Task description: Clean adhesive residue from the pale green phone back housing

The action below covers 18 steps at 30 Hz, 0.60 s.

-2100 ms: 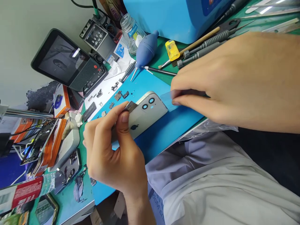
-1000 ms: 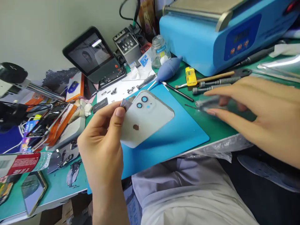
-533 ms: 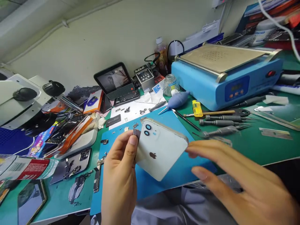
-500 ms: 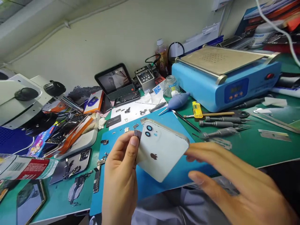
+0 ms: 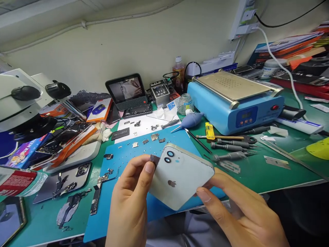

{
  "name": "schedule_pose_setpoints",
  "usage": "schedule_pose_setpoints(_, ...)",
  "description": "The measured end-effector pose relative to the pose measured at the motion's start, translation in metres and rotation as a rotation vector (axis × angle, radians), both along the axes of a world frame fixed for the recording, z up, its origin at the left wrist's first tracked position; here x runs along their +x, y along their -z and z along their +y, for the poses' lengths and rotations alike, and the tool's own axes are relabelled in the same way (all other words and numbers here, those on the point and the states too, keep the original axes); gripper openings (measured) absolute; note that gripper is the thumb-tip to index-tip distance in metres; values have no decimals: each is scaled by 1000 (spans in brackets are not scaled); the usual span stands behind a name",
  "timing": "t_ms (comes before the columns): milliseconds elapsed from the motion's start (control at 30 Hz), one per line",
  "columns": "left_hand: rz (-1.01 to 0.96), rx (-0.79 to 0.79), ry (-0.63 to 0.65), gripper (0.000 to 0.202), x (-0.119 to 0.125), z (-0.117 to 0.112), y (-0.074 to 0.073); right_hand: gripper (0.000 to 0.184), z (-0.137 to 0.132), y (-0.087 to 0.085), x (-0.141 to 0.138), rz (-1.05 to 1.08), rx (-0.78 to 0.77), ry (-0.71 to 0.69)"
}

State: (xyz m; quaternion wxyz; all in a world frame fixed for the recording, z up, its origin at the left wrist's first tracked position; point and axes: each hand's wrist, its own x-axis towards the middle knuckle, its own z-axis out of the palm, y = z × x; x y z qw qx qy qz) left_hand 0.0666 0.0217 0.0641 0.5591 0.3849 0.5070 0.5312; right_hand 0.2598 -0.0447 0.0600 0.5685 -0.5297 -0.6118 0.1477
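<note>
A white phone back housing [image 5: 181, 180] with two camera lenses and a logo is held above the blue work mat [image 5: 125, 161], back side facing me. My left hand [image 5: 131, 202] grips its left edge, and the thumb and forefinger pinch a small dark flap [image 5: 153, 160] at the top corner. My right hand [image 5: 236, 212] holds the housing's right edge from below, thumb on the lower right side and fingers behind it.
Small metal parts and screws [image 5: 154, 137] lie on the mat and on white paper. Screwdrivers and tweezers [image 5: 231, 145] lie right of the mat, before a blue heating machine [image 5: 233, 101]. A small screen [image 5: 128, 91], a blue air blower [image 5: 191, 120], phone frames [image 5: 64, 180] and clutter sit left.
My right hand put down the clear plastic piece beside the screwdrivers and came back to grip the housing's right edge. My view lifted, showing more of the bench.
</note>
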Motion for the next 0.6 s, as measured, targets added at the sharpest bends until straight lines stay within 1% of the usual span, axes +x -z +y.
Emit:
schedule_pose_setpoints(67,32,-6,-6,54,-3,-2,0,12,-4,-2,0,32,-7,56)
schedule_pose_setpoints(200,88,31,-62,53,-5,-7,-2,11,-9,-11,-1,58,13,180)
schedule_pose_setpoints(367,142,96,-112,49,-6,-13,-9,10,-11,-19,-6,16,14,201)
schedule_pose_setpoints(500,193,179,-154,42,-4,-18,-14,8,-13,-19,-8,-9,24,213)
schedule_pose_setpoints(600,223,257,-154,33,-3,-21,-16,10,-16,-17,-7,-13,13,209)
